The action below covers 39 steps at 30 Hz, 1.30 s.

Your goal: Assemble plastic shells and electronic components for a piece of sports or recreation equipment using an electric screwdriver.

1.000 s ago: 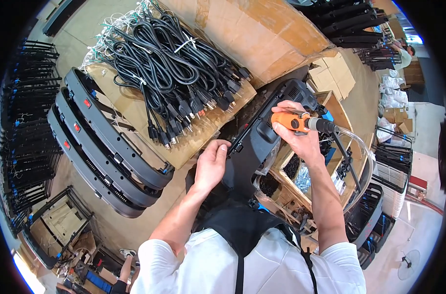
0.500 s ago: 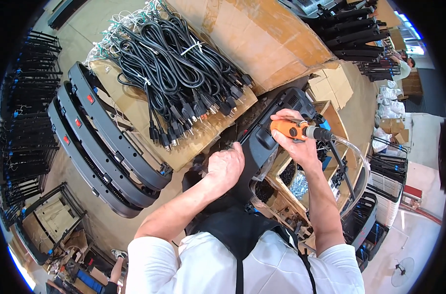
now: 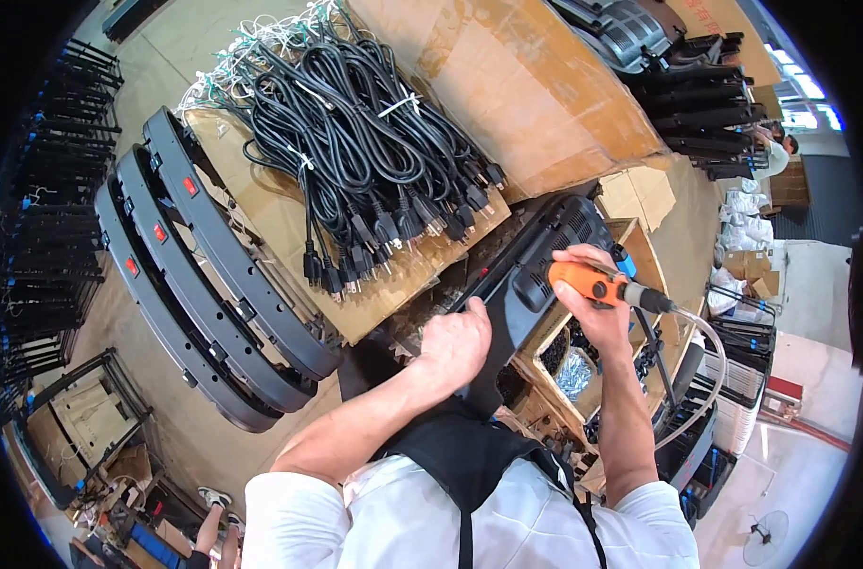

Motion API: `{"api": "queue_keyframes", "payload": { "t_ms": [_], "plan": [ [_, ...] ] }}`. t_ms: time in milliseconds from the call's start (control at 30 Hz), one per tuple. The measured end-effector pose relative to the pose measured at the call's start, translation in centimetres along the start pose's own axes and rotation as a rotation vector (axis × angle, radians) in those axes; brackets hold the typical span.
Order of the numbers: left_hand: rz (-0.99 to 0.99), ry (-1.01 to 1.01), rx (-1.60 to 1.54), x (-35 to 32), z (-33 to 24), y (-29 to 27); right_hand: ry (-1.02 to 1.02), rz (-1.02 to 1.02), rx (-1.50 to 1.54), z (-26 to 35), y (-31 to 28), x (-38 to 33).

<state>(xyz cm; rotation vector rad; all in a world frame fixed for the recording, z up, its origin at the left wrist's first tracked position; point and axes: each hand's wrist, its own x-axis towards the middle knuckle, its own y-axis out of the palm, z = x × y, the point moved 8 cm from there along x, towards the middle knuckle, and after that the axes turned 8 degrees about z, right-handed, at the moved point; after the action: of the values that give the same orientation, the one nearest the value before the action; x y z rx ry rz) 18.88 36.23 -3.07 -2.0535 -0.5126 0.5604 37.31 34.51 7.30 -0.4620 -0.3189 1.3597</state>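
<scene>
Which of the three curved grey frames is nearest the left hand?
The rightmost frame, beside the cardboard under the black cables; the other two frames are farther from the left hand.

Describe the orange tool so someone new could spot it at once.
From the large cardboard sheet at the top, go down and right to the wooden tray of small parts. Overlapping it in view, the person's right hand grips the orange tool, whose black end meets a pale hose. Its bright orange body stands out from the black panel nearby.
</scene>
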Motion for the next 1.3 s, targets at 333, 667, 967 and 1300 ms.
{"api": "queue_keyframes", "payload": {
  "t_ms": [333, 667, 967, 1300],
  "plan": [
    [0.001, -0.022, -0.054, -0.2, 1.3, 0.7, -0.007, -0.029, 0.056, -0.5, 0.8, 0.4],
    [0.079, -0.034, -0.004, 0.1, 1.4, 1.3, 0.112, 0.002, 0.091, -1.2, 1.6, 1.0],
    [0.000, -0.065, 0.052, -0.2, 1.8, 1.4, 0.123, 0.012, 0.123, -2.1, 1.6, 1.2],
    [0.020, -0.091, 0.011, -0.6, 2.0, 0.6, 0.060, 0.026, 0.096, -1.8, 2.4, 1.0]
  ]
}}
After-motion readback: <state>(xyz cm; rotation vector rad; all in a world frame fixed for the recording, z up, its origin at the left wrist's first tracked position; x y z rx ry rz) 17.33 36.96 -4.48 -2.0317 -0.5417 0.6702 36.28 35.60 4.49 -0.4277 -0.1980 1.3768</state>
